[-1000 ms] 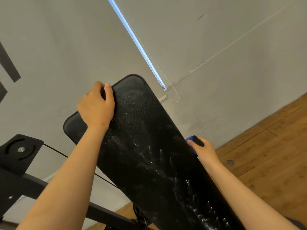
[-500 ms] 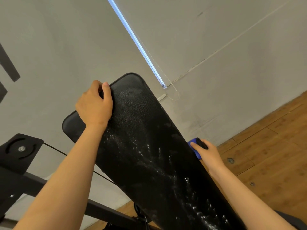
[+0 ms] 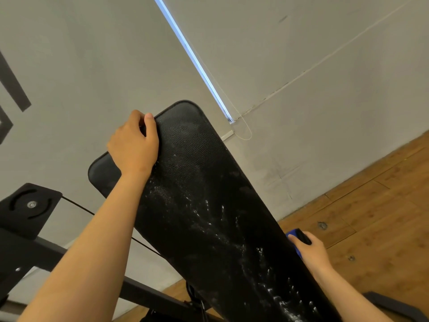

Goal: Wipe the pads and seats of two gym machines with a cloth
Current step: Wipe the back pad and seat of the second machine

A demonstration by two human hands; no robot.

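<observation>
Pad (image 3: 209, 205): long, black, grainy vinyl, slanting from bottom right up toward the wall (image 3: 325, 135), carried on a black frame (image 3: 151, 292). Left hand (image 3: 133, 145) clamped on the top left corner, thumb on the face, fingers curled over the edge. Right hand (image 3: 310, 249) wrapped round a blue cloth (image 3: 291, 235), pressed against the right edge lower down. Cloth mostly hidden, plus something black in that grip, can't tell what.

Looks like edge-wiping right now. Tips:
- Keep the left grip firm to stop any wobble.
- Run the cloth down the whole edge in one long pass, then flip to a dry side.
- Loads of whitish wet streaks and droplets across the lower half of the face, so probably worth another go with overlapping strokes, top to bottom.
- Upper part duller, just faint smudges.
- Don't skip the rounded corner under the left hand.

Judging by the streaks, nowhere near done. No second machine in view.
</observation>
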